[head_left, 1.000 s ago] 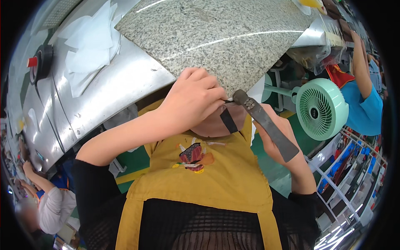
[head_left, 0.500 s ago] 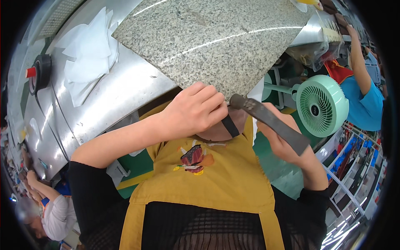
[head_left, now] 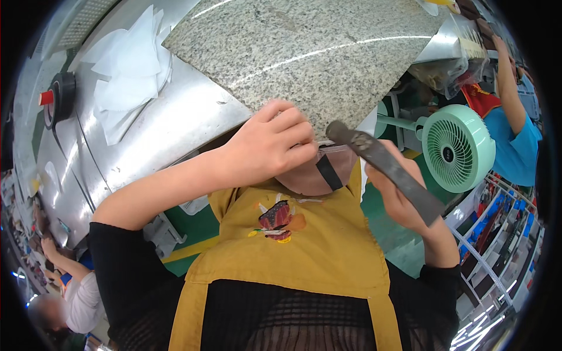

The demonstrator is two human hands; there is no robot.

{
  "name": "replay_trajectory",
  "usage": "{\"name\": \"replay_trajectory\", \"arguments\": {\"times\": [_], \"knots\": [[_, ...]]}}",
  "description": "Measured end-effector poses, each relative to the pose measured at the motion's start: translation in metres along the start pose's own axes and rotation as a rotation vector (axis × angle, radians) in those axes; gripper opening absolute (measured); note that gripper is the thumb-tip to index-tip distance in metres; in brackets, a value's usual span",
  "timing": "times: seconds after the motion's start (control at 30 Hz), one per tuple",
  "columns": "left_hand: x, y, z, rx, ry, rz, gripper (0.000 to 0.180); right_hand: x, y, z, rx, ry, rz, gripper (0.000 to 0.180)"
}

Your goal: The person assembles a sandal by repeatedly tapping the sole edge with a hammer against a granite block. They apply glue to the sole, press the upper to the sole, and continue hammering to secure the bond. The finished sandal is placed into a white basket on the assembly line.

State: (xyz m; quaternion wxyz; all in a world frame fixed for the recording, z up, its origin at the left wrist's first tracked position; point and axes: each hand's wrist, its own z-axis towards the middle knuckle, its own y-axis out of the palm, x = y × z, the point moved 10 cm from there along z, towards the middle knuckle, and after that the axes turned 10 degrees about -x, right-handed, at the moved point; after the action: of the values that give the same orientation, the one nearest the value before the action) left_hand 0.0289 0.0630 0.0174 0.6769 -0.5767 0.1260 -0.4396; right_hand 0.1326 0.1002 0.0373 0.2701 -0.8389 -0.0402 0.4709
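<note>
My right hand (head_left: 404,190) is closed round a hammer, its grip hidden beneath the long dark metal head (head_left: 398,175). The round end of that head is over the near corner of the speckled stone slab (head_left: 310,64). My left hand (head_left: 272,143), fingers curled, pinches the upper edge of a pinkish-brown piece, perhaps leather, (head_left: 301,178) at that corner. The piece hangs in front of my yellow apron (head_left: 281,257) and bears a black strip (head_left: 329,172). My left fingertips are hidden behind the hand.
White sheets (head_left: 132,76) lie on the metal table (head_left: 193,108), near a black roll with a red core (head_left: 58,100). A mint-green fan (head_left: 456,149) stands at right, beside a co-worker in blue (head_left: 512,143). Another person in white (head_left: 85,301) is at lower left.
The hammer's striking end has shifted slightly right and up. My left hand has moved a little, and more of the pinkish-brown piece and its black strip shows.
</note>
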Motion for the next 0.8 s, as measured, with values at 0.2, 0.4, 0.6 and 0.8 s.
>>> {"name": "replay_trajectory", "arguments": {"times": [0.2,0.4,0.6,0.8], "knots": [[0.008,0.000,-0.001,0.043,0.070,0.098,0.025,-0.005,0.002,0.005,-0.107,0.034,-0.069,0.036],[-0.001,-0.001,-0.002,0.055,0.002,0.017,0.024,0.000,0.014,0.008,-0.135,0.101,-0.164,0.027],[-0.018,-0.001,-0.006,0.028,-0.116,-0.170,0.026,-0.003,0.017,0.006,-0.066,0.016,-0.114,0.036],[0.004,-0.003,-0.007,0.054,0.059,0.053,0.024,-0.008,0.005,0.001,0.030,-0.002,-0.073,0.038]]}}
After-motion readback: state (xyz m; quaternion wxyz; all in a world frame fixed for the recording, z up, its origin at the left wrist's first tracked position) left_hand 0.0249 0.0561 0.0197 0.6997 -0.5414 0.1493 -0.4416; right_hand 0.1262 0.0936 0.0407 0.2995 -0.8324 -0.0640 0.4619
